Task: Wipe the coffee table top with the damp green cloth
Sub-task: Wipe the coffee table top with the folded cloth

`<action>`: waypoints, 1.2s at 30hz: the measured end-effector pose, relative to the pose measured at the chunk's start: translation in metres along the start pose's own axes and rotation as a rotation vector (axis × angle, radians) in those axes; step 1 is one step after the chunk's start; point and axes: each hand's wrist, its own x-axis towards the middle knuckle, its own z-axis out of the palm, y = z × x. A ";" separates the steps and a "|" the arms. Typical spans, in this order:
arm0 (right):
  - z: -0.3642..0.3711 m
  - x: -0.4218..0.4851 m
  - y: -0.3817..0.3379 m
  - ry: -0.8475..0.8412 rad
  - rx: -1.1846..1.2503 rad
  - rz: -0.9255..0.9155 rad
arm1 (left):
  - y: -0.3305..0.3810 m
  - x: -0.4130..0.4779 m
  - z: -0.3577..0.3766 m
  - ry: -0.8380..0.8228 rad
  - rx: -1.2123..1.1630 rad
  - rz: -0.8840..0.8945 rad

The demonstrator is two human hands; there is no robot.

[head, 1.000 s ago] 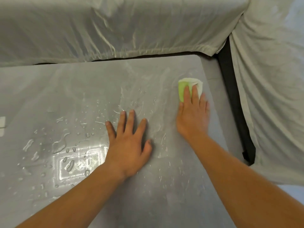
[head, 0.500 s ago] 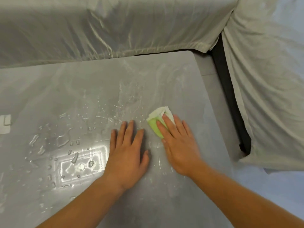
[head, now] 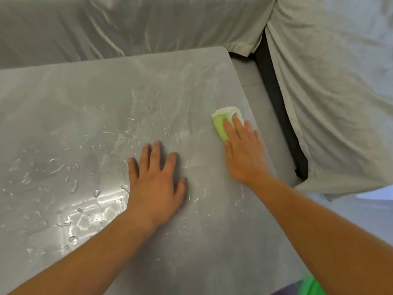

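The grey coffee table top (head: 89, 99) fills most of the view, wet with streaks and water drops at the left and centre. A folded green and white cloth (head: 221, 122) lies near the table's right edge. My right hand (head: 244, 152) presses flat on the cloth with straight fingers, covering its near part. My left hand (head: 156, 184) rests flat on the table's middle, fingers spread, holding nothing.
A sofa draped in pale fabric (head: 148, 24) runs along the table's far side, and another draped section (head: 331, 92) stands to the right. A narrow strip of grey floor (head: 248, 75) and a dark sofa edge (head: 276, 103) separate table and right section.
My right hand has slid the cloth from beside my left hand out to the right, toward the table's right edge. My left hand stays planted in the same spot.
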 end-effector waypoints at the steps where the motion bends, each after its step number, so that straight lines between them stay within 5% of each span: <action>1: -0.003 0.015 0.004 0.003 0.032 0.075 | 0.002 0.002 0.002 -0.001 0.016 -0.003; 8: 0.016 -0.080 0.006 0.033 0.040 0.134 | 0.015 0.005 0.005 -0.008 0.035 -0.020; 14: 0.002 0.008 0.022 0.050 0.092 0.210 | 0.010 0.006 0.004 0.014 -0.006 -0.013; 19: 0.030 -0.100 -0.015 0.081 0.005 -0.044 | 0.004 -0.021 0.001 0.026 -0.125 -0.060; 22: 0.032 -0.085 -0.018 0.041 -0.010 -0.176 | 0.006 -0.045 0.010 0.008 -0.086 -0.106; 27: 0.027 -0.048 -0.042 0.063 0.023 -0.120 | 0.005 -0.059 0.019 0.001 -0.078 -0.171; 33: 0.032 -0.114 -0.009 -0.014 -0.034 -0.401 | 0.006 -0.064 0.024 -0.036 -0.023 -0.137; 36: 0.026 -0.083 -0.015 -0.012 0.002 -0.264 | 0.005 -0.063 0.029 -0.019 0.001 -0.133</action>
